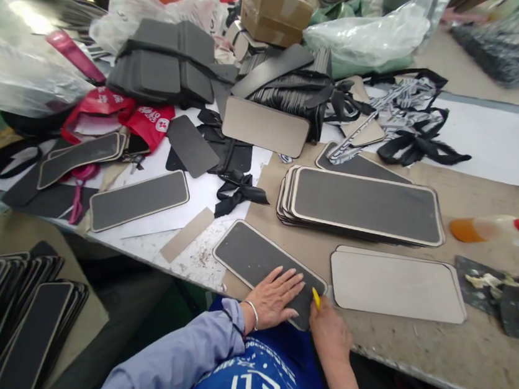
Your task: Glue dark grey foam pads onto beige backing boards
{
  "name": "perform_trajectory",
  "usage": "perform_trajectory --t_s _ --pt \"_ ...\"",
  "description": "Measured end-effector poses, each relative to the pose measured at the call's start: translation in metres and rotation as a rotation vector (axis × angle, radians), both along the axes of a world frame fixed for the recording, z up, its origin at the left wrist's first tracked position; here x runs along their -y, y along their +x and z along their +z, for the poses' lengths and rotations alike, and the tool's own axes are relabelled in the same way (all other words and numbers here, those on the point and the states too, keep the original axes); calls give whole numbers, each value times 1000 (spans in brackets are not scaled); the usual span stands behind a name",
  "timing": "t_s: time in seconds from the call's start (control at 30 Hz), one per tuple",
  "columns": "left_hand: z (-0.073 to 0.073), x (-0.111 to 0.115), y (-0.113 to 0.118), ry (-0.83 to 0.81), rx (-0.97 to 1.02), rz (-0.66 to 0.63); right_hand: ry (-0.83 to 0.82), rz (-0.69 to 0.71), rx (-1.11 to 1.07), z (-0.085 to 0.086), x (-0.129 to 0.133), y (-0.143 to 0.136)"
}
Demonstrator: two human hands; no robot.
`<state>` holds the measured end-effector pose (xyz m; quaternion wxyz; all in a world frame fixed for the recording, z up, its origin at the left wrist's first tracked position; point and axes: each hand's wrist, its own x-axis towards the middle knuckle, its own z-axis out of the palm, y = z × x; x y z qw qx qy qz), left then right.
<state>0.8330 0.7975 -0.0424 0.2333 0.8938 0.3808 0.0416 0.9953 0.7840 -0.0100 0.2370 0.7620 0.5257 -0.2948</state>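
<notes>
Panel (246, 252) lies dark side up at the front of a cluttered worktable (479, 363), seen from the head camera, its long axis running slantwise — far end off to the left, near end to the right, toward the wearer's blue apron (262, 376). Left hand (275, 296) rests palm down across its nearer half, opened flat with fingers slightly apart and pointing away to the right; it presses on the panel without gripping anything. Right hand (331, 330), at the panel's right end, is curled closed around a yellow tool (316, 298), whose tip shows beside the pale border; whether it touches the edge cannot be told.

The panel's near corner reaches the table's front edge, between the two hands. Beyond its far long side, a strip of bare brown paper (282, 238) separates it from a neat stack of dark panels (365, 206), set nearly crosswise to the wearer. To the right, pale panels (399, 286) lie just past the right hand, leaving little room there; an orange-filled bottle (483, 229) lies farther out. Left of the panel is more space — a speckled patch of tabletop, then a beige strip (187, 235) and another dark panel (139, 201), slanted the opposite way.
</notes>
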Motion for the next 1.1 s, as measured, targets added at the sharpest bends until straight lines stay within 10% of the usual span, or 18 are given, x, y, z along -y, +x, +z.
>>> perform_trajectory --t_s 0.37,0.87,1.1 --pt "-3 -16 -29 93 -200 430 -38 -58 -21 11 -6 -2" --pt "-1 -23 -34 94 -294 396 68 -115 -77 38 -1 24" --pt "-4 -21 -35 117 -253 398 164 -229 -391 42 0 -35"
